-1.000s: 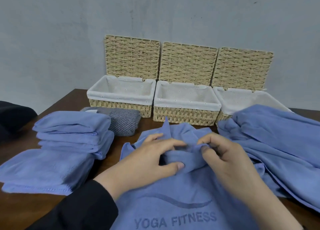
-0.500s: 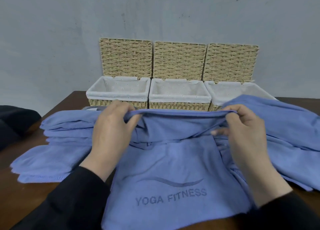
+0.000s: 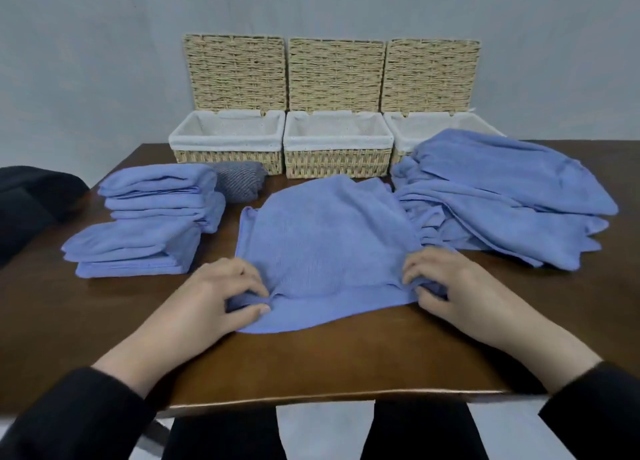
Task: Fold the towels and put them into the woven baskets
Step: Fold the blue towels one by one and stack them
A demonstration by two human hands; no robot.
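A blue towel (image 3: 325,248) lies folded over on the brown table (image 3: 311,362) in front of me. My left hand (image 3: 211,300) pinches its near left corner, thumb under a bunched fold. My right hand (image 3: 450,293) grips the near right corner the same way. Three woven baskets with white liners stand at the back, left (image 3: 225,154), middle (image 3: 337,163) and right (image 3: 398,147), lids up, nothing visible inside. Folded blue towels (image 3: 145,224) are stacked at left. A loose heap of blue towels (image 3: 502,199) lies at right, covering part of the right basket.
A grey striped folded cloth (image 3: 239,182) sits between the folded stack and the left basket. A dark object (image 3: 31,199) lies at the table's far left edge. The table's near edge runs just above my knees.
Both hands drew the towel's far edge up, apart and down toward me, folding it over; the YOGA FITNESS print is now hidden. The hands now hold the near corners on the table.
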